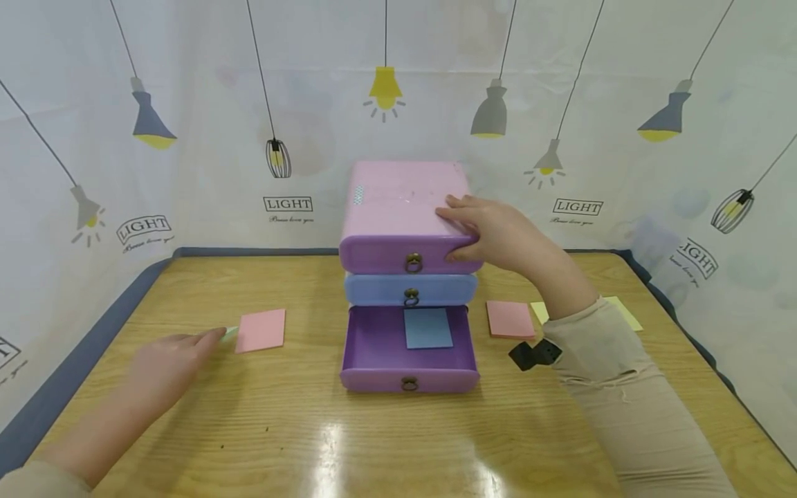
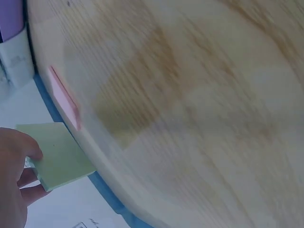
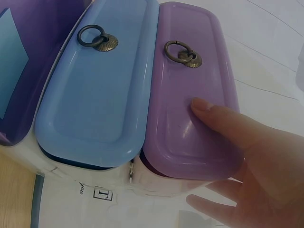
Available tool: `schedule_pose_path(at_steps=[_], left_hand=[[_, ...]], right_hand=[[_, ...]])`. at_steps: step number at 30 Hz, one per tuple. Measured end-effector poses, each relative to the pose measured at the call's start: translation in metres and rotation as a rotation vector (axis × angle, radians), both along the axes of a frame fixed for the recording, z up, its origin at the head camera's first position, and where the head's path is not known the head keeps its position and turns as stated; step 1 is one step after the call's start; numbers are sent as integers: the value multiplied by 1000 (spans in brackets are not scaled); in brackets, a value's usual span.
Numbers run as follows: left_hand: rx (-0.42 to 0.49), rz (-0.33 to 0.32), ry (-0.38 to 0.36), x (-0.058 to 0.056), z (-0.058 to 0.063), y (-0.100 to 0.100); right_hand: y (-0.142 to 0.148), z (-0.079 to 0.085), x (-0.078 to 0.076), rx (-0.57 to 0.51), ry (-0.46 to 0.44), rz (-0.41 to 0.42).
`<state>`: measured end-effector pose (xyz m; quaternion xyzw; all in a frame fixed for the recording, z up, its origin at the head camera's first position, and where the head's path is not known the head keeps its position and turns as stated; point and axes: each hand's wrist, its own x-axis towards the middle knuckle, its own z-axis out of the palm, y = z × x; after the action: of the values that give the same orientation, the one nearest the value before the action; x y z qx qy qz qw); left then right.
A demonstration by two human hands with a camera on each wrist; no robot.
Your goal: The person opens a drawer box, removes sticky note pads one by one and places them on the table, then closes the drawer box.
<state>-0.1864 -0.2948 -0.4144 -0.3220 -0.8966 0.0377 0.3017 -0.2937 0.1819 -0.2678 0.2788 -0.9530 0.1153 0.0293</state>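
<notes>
My left hand (image 1: 168,363) pinches a light green sticky-note pad (image 2: 59,154), thumb on its face and fingers behind. In the head view the hand hides most of this pad, beside a pink pad (image 1: 261,330) on the table. My right hand (image 1: 498,228) rests on the right front corner of a drawer cabinet (image 1: 407,200), fingers spread over the top, thumb against the purple top drawer (image 3: 190,95). Under it the blue drawer (image 1: 373,289) is closed. The lowest purple drawer (image 1: 409,382) stands pulled out, and a blue pad (image 1: 428,328) lies in it towards the right.
Right of the cabinet lie a pink pad (image 1: 509,319) and yellow paper (image 1: 625,313), partly hidden behind the right sleeve. A small black object (image 1: 534,354) shows at that cuff. The wooden table (image 1: 261,429) meets a lamp-printed backdrop (image 1: 218,138) at the back and sides.
</notes>
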Motion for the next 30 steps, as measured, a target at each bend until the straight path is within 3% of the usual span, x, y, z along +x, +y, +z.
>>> schedule_pose_path(at_steps=[7, 13, 18, 25, 30], left_hand=[[-100, 154, -285, -2, 2, -12], [-122, 130, -490, -16, -13, -17], [-99, 115, -533, -26, -21, -17], [26, 156, -629, -38, -21, -7], [4, 137, -597, -46, -22, 1]], right_hand=[[-1, 2, 1, 2, 7, 4], [-1, 3, 2, -3, 10, 9], [-1, 3, 4, -10, 8, 12], [-1, 2, 3, -9, 8, 5], [-2, 2, 3, -1, 10, 3]])
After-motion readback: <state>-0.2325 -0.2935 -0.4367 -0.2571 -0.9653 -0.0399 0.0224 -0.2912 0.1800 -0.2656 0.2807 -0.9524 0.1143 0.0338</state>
